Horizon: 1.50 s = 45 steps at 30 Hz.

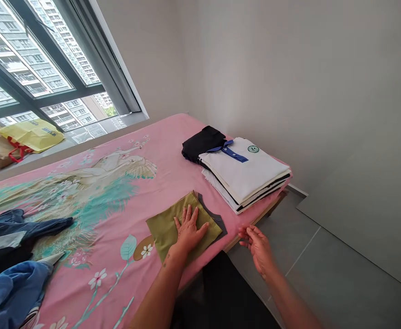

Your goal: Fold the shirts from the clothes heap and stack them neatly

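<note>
My left hand [188, 228] lies flat and open on a folded olive-green garment [168, 224] with a grey edge, near the front edge of the bed. My right hand [258, 244] hovers just off the bed's edge to the right of that garment, fingers loosely curled and apart, holding nothing. Beyond it a stack of folded white shirts [246, 176] rests at the bed's right corner, the top one with a blue collar and a green badge. A folded black garment [202, 141] lies behind the stack.
A pink floral bedsheet [173, 171] covers the bed. Unfolded blue and dark clothes [13, 260] are heaped at the left. Yellow and brown bags [29, 135] sit on the window sill. Grey tiled floor [323, 274] and a white wall are at the right.
</note>
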### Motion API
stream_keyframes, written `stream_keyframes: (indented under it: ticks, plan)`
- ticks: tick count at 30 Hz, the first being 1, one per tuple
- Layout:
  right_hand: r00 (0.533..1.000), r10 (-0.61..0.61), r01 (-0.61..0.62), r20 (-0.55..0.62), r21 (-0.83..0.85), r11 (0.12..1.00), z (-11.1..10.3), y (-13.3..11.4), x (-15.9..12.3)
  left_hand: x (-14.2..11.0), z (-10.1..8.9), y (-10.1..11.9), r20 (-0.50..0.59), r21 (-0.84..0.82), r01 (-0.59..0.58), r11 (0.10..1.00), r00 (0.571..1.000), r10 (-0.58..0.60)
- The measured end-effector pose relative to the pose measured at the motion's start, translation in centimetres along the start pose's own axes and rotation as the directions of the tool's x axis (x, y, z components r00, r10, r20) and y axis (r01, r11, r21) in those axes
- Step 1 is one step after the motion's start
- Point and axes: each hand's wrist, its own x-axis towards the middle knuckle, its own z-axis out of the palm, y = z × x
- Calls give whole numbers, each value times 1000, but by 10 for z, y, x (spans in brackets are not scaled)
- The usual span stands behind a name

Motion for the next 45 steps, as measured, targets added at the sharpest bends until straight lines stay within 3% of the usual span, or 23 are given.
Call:
stream_keyframes:
  ticks: [2, 5, 8, 11, 15, 18, 22, 25, 27, 31, 33, 36, 38, 42, 45]
  plan:
    - [995, -92, 88, -27, -99, 991, 2, 0, -8, -12, -4, -2, -60, 30, -62, 998, 996, 63]
    - [951, -267, 301, 157, -260, 918, 28, -5, -25, -31, 1, 1, -153, 87, -160, 983, 973, 172]
    - [807, -349, 525, 477, -307, 794, 68, -9, -38, -47, 15, 13, -184, 83, -237, 968, 951, 249]
    - [652, -347, 660, 674, -278, 698, 105, -10, -40, -58, 23, 22, -215, 72, -232, 970, 946, 242]
    - [542, -273, 718, 795, -269, 642, 137, -11, -29, -78, 13, 11, -230, 69, -170, 983, 956, 182]
    - [424, -197, 783, 884, -247, 571, 154, -5, -23, -99, 7, -12, -273, 65, -83, 994, 957, 98]
    - [228, 41, 875, 973, -224, 429, 181, 28, -15, -127, 25, -32, -303, 46, -23, 999, 952, 36]
    - [151, 206, 917, 967, -214, 336, 202, 61, -2, -144, 43, -28, -305, 26, -18, 1000, 952, 25]
    - [161, 233, 926, 959, -229, 301, 218, 78, 8, -153, 49, -21, -305, 18, -16, 1000, 952, 20]
    - [262, 274, 921, 925, -325, 216, 247, 91, 23, -167, 47, -16, -333, -30, -28, 999, 943, 17]
    - [300, 322, 919, 898, -363, 155, 260, 88, 29, -171, 44, -23, -403, -116, 65, 991, 909, -107]
    - [334, 368, 911, 868, -397, 111, 275, 78, 41, -173, 38, -43, -455, -284, 294, 913, 796, -398]
    - [356, 386, 901, 851, -422, 100, 284, 71, 49, -171, 30, -55, -400, -354, 386, 852, 761, -511]
    - [398, 419, 869, 816, -482, 115, 303, 68, 59, -159, 9, -62, -161, -415, 482, 772, 796, -584]
    - [448, 411, 811, 794, -554, 186, 316, 74, 60, -151, -6, -57, -12, -437, 567, 698, 772, -635]
